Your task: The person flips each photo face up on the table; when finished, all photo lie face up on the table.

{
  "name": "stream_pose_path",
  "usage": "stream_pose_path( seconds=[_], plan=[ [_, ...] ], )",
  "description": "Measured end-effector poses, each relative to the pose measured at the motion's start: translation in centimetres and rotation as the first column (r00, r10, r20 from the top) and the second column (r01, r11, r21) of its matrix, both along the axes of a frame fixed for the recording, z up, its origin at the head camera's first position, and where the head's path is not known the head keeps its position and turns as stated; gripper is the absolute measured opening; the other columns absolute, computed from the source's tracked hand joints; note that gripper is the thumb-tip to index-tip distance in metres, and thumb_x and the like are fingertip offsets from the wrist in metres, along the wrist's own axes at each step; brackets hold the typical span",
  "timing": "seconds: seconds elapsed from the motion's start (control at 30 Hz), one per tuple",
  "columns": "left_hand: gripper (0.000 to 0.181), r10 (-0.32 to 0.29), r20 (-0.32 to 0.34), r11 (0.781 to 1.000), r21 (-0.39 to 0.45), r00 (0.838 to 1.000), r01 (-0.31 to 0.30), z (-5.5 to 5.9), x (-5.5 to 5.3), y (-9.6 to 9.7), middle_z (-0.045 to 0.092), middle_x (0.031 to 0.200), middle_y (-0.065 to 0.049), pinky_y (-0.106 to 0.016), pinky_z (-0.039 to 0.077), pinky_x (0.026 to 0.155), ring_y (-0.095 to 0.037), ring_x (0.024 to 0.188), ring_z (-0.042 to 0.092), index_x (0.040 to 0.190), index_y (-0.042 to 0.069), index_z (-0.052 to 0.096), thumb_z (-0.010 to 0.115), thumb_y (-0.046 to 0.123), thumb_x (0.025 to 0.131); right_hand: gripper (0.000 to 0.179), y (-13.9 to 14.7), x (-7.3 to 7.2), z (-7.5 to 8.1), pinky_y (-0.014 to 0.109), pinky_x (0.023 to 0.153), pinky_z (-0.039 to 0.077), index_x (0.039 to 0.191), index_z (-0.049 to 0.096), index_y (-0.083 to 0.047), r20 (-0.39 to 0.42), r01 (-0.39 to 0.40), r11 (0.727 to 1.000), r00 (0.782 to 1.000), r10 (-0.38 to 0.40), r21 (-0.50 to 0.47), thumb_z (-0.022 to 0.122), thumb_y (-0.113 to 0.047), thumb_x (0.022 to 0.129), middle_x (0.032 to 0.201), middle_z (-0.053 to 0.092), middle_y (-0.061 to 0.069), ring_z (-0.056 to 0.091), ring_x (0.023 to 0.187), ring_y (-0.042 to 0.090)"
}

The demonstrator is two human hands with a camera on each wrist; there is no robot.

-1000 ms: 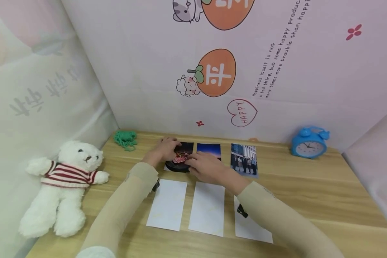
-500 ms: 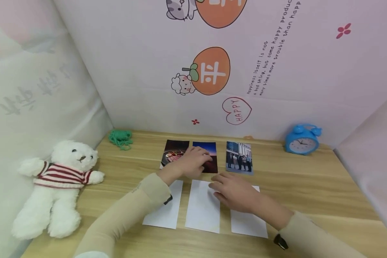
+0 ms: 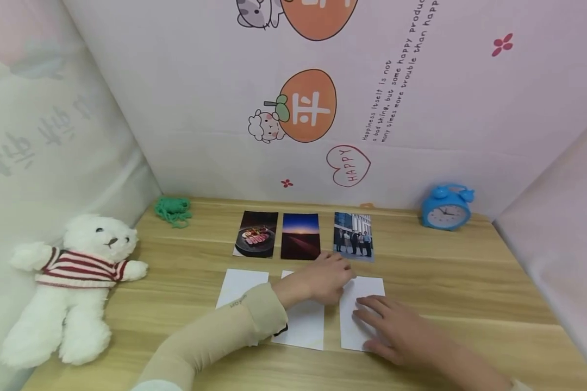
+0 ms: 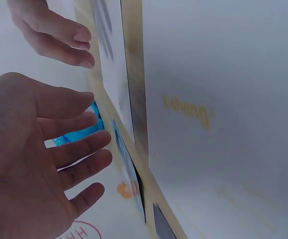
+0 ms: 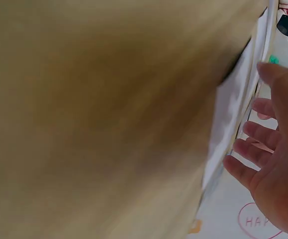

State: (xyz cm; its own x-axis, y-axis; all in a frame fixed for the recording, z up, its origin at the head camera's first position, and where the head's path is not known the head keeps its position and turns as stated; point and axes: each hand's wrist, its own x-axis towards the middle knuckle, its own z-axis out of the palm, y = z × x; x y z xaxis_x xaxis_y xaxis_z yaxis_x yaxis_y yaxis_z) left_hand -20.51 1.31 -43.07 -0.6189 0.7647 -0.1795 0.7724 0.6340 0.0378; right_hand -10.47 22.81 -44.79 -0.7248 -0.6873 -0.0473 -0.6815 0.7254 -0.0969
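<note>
Both loosely spread and empty, the left hand [image 3: 326, 278] is just in front of the group photo [image 3: 353, 233], the right hand [image 3: 403, 332] over the white card [image 3: 367, 288] before that photo, and a low sweep could drag either print askew.

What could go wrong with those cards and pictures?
The left sleeve, crossing the left white card and middle white card in the head view, might drag them. The left hand, close to the group photo, could knock it askew. The right hand, over the right white card, might nudge it.
</note>
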Motion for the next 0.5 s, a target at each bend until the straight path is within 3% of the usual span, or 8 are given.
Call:
stream_pose_path(
  seconds=[0.2,0.5],
  plan=[
    [0.046,-0.003,0.017,1.0,-0.03,1.0,0.003,-0.8,0.7,1.1,0.058,0.149,0.003,-0.045,0.037,0.125,-0.02,0.145,0.048,0.146,0.028,0.057,0.061,0.03,0.1,0.075,1.0,1.6,-1.2,0.057,0.108,0.052,0.149,0.054,-0.028,-0.003,0.039,0.999,0.999,-0.039,-0.027,0.048,-0.078,0.093,0.159,0.052,0.004,0.053,0.143,0.033],
    [0.047,0.035,-0.011,0.999,-0.031,0.999,-0.036,-1.4,0.9,1.6,0.058,0.147,0.001,-0.043,0.038,0.122,-0.021,0.142,0.049,0.144,0.027,0.059,0.065,0.034,0.098,0.069,1.3,1.8,-1.7,0.057,0.11,0.05,0.147,0.057,-0.028,-0.006,0.051,0.998,0.999,-0.051,-0.032,0.051,-0.073,0.096,0.157,0.053,0.004,0.051,0.143,0.034]
  ],
)
